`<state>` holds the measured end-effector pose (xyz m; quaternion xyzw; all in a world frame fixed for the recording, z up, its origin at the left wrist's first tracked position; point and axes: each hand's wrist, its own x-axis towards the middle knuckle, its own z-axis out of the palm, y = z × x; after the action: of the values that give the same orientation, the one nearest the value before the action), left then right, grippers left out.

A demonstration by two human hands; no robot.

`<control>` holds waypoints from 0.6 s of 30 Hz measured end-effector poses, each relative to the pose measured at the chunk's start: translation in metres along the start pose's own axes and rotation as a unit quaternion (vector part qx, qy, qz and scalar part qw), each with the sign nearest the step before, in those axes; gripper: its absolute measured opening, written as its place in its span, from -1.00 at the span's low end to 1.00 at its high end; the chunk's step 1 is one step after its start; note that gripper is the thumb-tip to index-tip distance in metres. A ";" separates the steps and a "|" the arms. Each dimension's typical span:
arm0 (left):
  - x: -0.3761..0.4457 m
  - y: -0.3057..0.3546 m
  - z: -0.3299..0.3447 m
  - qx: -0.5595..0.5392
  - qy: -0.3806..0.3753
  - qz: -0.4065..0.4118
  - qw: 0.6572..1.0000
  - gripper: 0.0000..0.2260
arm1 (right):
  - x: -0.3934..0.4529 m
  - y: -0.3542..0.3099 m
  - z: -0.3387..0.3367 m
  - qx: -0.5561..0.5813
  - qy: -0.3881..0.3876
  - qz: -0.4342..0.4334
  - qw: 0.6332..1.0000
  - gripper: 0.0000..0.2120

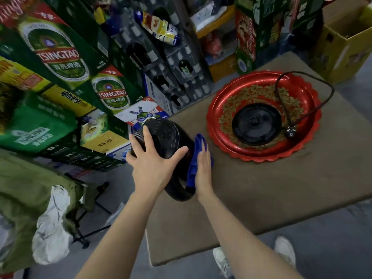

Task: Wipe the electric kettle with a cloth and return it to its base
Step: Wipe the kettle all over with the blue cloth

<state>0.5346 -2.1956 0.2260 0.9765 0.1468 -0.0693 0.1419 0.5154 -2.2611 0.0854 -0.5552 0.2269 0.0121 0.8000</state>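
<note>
While the kettle point(161, 135) is off its base point(256, 122), the wiping step looks to be in progress and the return is not yet done. I judge the task to be somewhere in the middle: how much of the surface is already cleaned, the picture cannot say.

The kettle stands at the near left corner of the table point(261, 198), close to the edge, and it seems tilted a little toward the left. The left hand point(155, 160) lies on top of it with the fingers spread wide and curved over the lid, so it steadies the body rather than closing around it. The right hand point(203, 168) is flat, with straight fingers, and presses the blue cloth point(198, 143) against the right side of the kettle, near the handle point(179, 190). The handle points toward the person.

The base sits well apart on the far right, inside a red tray point(219, 135) with a scalloped rim. Its cord point(314, 85) makes a loop over the far rim of the tray, and the plug point(290, 130) lies in the tray just beside the base.

The kettle itself is dark, almost black, with fine ribbed lines on the lid and a thick looped handle. Whether it is glossy, wet or dusty I cannot tell, because the light is low.

What is left, I think, is to finish the other sides and then lift the kettle to the right onto the base.
</note>
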 end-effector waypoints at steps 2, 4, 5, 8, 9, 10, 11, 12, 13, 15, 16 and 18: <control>-0.002 -0.006 -0.001 0.013 -0.012 0.031 0.999 0.01 | -0.013 0.018 -0.002 0.051 0.004 0.009 0.999 -0.69; -0.003 -0.015 -0.004 0.019 -0.027 0.068 0.997 0.02 | -0.030 0.003 0.007 0.057 0.004 -0.029 0.998 -0.65; -0.001 -0.020 -0.006 0.024 -0.033 0.091 0.995 0.03 | -0.038 -0.012 0.013 0.039 0.003 -0.076 0.996 -0.62; 0.006 -0.035 -0.016 0.052 -0.047 0.140 0.988 0.08 | -0.035 -0.049 0.019 -0.047 -0.033 -0.204 0.977 -0.60; 0.008 -0.040 -0.019 0.063 -0.055 0.153 0.985 0.10 | -0.021 -0.052 0.015 -0.059 -0.044 -0.222 0.972 -0.61; 0.009 -0.044 -0.022 0.074 -0.065 0.168 0.981 0.10 | -0.007 -0.051 0.009 -0.055 -0.050 -0.218 0.973 -0.63; 0.011 -0.048 -0.026 0.085 -0.077 0.185 0.976 0.10 | 0.008 -0.044 0.003 -0.036 -0.056 -0.181 0.981 -0.65; 0.015 -0.051 -0.029 0.097 -0.091 0.203 0.970 0.09 | 0.019 -0.035 -0.002 -0.008 -0.062 -0.117 0.991 -0.64; 0.019 -0.055 -0.034 0.109 -0.104 0.223 0.963 0.08 | 0.024 -0.024 -0.007 0.014 -0.057 -0.042 0.997 -0.56; 0.030 -0.063 -0.044 0.136 -0.131 0.275 0.943 0.08 | 0.016 0.006 -0.012 0.015 -0.034 0.034 0.999 -0.38; 0.035 -0.068 -0.049 0.154 -0.141 0.307 0.929 0.08 | 0.003 0.019 -0.011 0.007 -0.021 0.039 0.999 -0.34; 0.043 -0.077 -0.058 0.186 -0.155 0.354 0.903 0.08 | -0.030 0.029 0.003 0.009 -0.002 0.007 1.000 -0.35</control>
<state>0.5573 -2.0965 0.2538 0.9498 -0.2480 -0.1907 -0.0062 0.4818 -2.2403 0.0718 -0.5468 0.2293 0.0168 0.8051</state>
